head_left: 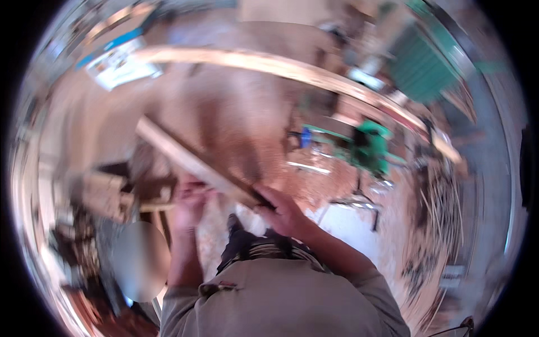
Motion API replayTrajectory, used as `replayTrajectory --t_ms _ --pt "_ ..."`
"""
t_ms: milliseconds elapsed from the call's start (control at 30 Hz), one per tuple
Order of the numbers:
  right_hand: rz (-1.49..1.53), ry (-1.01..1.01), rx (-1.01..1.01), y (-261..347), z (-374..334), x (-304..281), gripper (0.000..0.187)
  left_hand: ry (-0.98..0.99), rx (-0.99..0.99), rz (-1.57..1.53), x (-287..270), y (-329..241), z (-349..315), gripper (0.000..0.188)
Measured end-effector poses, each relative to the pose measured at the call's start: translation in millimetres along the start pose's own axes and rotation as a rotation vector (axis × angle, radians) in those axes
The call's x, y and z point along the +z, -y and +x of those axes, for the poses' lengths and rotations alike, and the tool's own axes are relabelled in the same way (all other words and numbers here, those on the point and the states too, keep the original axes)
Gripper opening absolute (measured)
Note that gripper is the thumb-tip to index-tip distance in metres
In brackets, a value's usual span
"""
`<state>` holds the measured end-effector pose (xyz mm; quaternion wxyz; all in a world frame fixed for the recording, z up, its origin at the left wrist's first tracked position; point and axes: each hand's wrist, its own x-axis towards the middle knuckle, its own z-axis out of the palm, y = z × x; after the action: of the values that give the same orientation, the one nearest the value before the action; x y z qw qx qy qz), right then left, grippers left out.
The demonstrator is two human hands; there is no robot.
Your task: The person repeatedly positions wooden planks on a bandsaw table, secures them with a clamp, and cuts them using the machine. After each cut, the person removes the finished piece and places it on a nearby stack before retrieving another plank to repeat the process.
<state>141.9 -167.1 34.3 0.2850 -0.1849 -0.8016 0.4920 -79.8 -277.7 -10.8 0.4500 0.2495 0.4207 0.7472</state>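
Note:
A short wooden board point(193, 160) slants across in front of my body, its far end up to the left. My right hand point(283, 213) is closed around its near right end, with the fingers wrapped over the edge. Beside the board's lower left edge is my left hand point(190, 202), close below the middle of the wood. Motion blurs its fingers, so I cannot tell whether it grips or only touches the board. Reddish-brown sawdust point(247, 151) covers the floor beyond the board.
A long wooden beam point(269, 64) spans the far side. A green machine point(370, 143) stands at right, with a larger green one point(424, 62) behind it. Thin wood strips point(441, 202) lie far right. A white-and-blue box point(120, 62) is far left; another person point(109, 247) is near left.

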Motion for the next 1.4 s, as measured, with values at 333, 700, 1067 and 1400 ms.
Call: replayTrajectory --t_ms 333,700,1067,1400 --pt "-0.052 0.046 0.29 -15 -96 -184 0.039 0.018 -0.194 -0.263 96 46 63 0.035" --pt "0.063 -0.76 0.485 -26 -130 -302 0.013 0.064 -0.188 -0.315 162 60 193 0.024" --pt "0.153 -1.169 0.865 -54 -180 -277 0.023 -0.095 -0.272 -0.21 134 155 369 0.024" --pt "0.257 -1.227 0.942 -68 -193 -268 0.023 -0.201 -0.268 -0.147 156 186 391 0.024"
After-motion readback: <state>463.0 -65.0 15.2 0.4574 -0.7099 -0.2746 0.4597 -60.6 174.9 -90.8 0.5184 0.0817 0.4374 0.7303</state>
